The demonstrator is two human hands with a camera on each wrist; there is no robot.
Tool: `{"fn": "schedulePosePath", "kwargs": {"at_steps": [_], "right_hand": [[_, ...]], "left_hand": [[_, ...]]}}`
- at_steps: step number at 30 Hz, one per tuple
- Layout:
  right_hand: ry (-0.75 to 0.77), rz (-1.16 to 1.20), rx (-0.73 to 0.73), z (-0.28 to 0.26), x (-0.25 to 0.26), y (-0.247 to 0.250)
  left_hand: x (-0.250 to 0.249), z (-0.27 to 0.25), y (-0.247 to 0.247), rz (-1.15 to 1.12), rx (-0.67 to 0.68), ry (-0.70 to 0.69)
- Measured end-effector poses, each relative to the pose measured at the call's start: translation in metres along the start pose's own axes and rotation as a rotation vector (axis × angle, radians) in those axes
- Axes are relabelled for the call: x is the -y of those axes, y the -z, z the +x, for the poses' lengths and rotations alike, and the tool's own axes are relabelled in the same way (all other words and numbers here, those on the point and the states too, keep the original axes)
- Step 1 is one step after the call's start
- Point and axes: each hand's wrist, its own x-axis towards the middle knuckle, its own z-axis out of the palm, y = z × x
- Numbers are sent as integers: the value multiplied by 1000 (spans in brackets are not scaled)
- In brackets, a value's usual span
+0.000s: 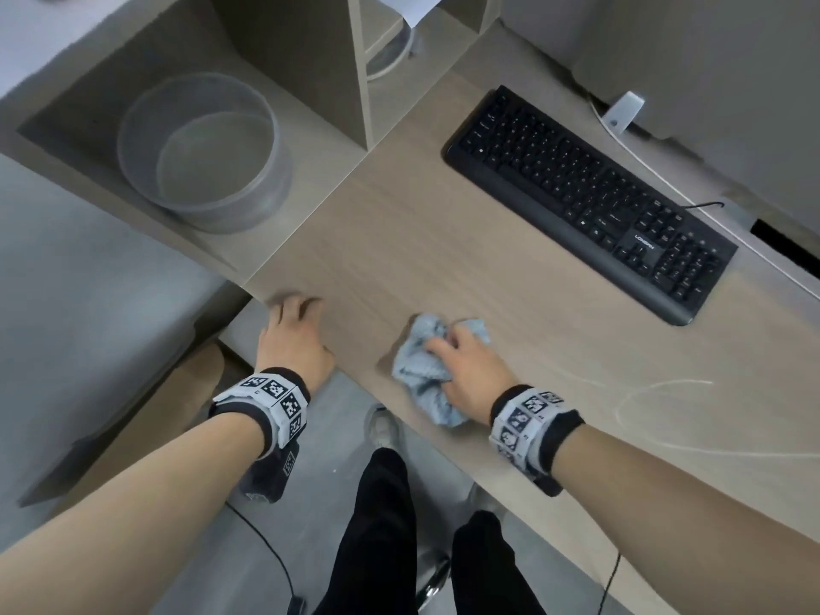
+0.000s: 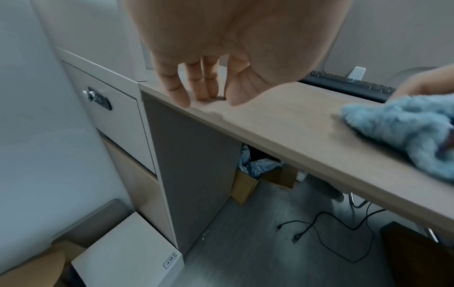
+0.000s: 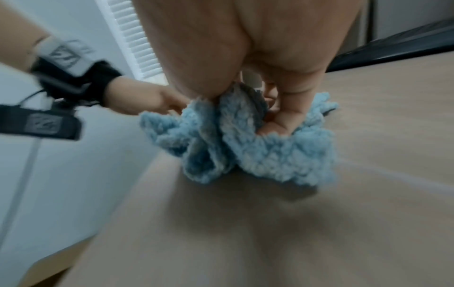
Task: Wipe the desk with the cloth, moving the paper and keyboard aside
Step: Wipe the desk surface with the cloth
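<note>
A crumpled light-blue cloth [image 1: 421,370] lies on the wooden desk [image 1: 399,241] near its front edge. My right hand [image 1: 448,344] grips it, fingers curled into the folds [image 3: 258,147]. My left hand [image 1: 297,308] rests about a hand's width to the left at the desk's front-left corner, its relaxed fingertips [image 2: 203,93] touching the top and holding nothing. The black keyboard [image 1: 590,201] lies diagonally at the back right, well apart from both hands. A white sheet of paper [image 1: 410,6] pokes out of a cubby at the top edge.
A clear round container [image 1: 199,153] sits in a lower compartment left of the desk. A monitor stand [image 1: 625,111] and white cable [image 1: 665,170] are behind the keyboard. Faint white streaks [image 1: 656,392] mark the desk at right. A locked drawer [image 2: 98,99], boxes and floor cables lie below.
</note>
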Motion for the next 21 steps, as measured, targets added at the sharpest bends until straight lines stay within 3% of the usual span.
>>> {"fn": "schedulePosePath", "kwargs": {"at_steps": [3,5,9,13,15,18,21], "right_hand": [[-175,32,-137,13,-29,23],[-214,23,-201,34,-22,31],[-11,-41,-117,54,36,7],[169,-29,-5,17,58,-19],[152,0,13,-5,36,-18],[-1,48,-6,-34,-16,-6],[-215,133,-168,-51,-75,14]], "left_hand": [[5,-5,-2,9,9,-39],[4,-7,-4,36,34,-43],[-1,-6,-9,46,30,-19],[-3,-6,-8,68,54,16],[-8,-7,-6,71,47,33],[-26,-14,-5,65,29,46],[-53,-26,-10,61,-15,-4]]}}
